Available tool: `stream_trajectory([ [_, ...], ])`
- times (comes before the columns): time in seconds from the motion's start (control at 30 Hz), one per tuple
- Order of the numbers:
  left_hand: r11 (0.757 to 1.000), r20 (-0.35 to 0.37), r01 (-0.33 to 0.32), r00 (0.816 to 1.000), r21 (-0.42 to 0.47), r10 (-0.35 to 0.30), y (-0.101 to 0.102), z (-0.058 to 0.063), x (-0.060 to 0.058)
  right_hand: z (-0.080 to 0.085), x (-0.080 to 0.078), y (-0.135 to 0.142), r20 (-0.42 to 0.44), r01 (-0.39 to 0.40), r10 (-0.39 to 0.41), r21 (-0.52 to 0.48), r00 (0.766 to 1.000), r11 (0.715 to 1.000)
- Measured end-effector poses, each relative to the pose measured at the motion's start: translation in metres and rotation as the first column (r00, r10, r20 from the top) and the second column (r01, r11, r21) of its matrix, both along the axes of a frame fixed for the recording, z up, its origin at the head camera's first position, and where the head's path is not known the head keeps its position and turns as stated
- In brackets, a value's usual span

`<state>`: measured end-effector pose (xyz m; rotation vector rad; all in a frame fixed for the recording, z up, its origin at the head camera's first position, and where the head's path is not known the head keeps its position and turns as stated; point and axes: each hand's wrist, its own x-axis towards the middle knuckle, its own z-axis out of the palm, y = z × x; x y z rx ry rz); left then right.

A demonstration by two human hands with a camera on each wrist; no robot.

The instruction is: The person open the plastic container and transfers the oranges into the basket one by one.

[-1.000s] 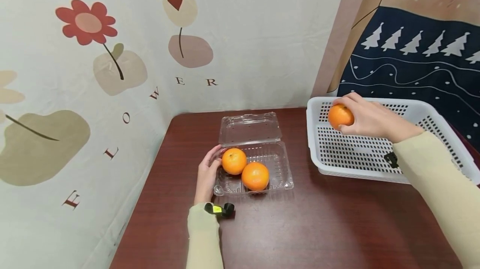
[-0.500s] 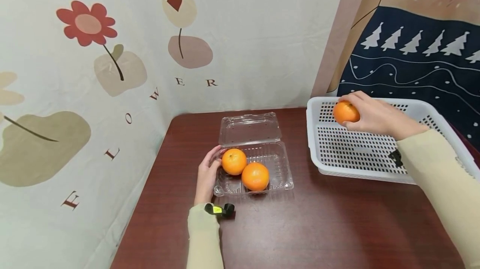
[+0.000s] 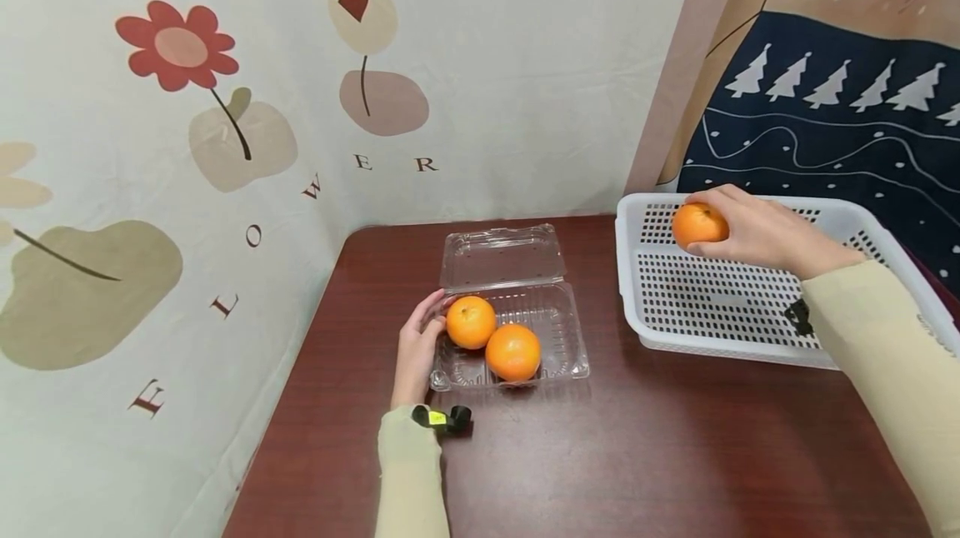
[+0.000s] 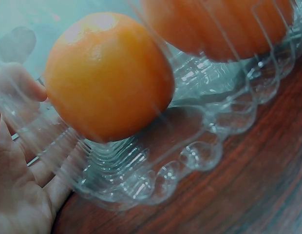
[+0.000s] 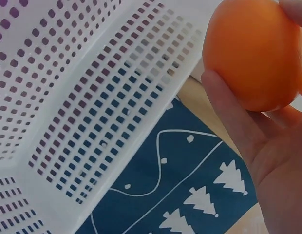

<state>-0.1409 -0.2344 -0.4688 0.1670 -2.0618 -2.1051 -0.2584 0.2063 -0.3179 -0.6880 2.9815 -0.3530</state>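
In the head view my right hand (image 3: 765, 230) grips an orange (image 3: 700, 226) above the left part of the white basket. The right wrist view shows that orange (image 5: 255, 53) between thumb and fingers. A clear plastic clamshell container (image 3: 558, 338) lies on the table with its lid (image 3: 502, 257) tipped back. Two oranges sit inside it, one at the left (image 3: 471, 322) and one nearer the front (image 3: 513, 352). My left hand (image 3: 415, 351) holds the container's left side; in the left wrist view the thumb is beside the nearer orange (image 4: 109, 78), with fingers outside the wall.
The white perforated basket (image 3: 637, 326) stands at the right on the dark red-brown table (image 3: 600, 455). A flower-patterned cloth (image 3: 510, 105) hangs behind the table, and a navy cloth with white trees (image 3: 825, 138) hangs behind the basket.
My right hand has shifted a little to the right over the basket, carrying its orange. The left hand, the container and its two oranges stay in place.
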Motion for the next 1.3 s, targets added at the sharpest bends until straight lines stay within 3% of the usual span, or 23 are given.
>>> stream_trajectory([
  [0.93, 1.0, -0.014, -0.013, 1.0, -0.024, 0.013, 0.001, -0.001, 0.0, -0.022, -0.018, 0.031, 0.115, 0.097, -0.099, 0.022, 0.988, 0.995],
  [1.3, 1.0, 0.001, 0.017, 1.0, 0.004, -0.017, 0.006, 0.019, 0.007, -0.028, -0.021, 0.035, 0.137, 0.111, -0.111, 0.006, 0.984, 0.994],
])
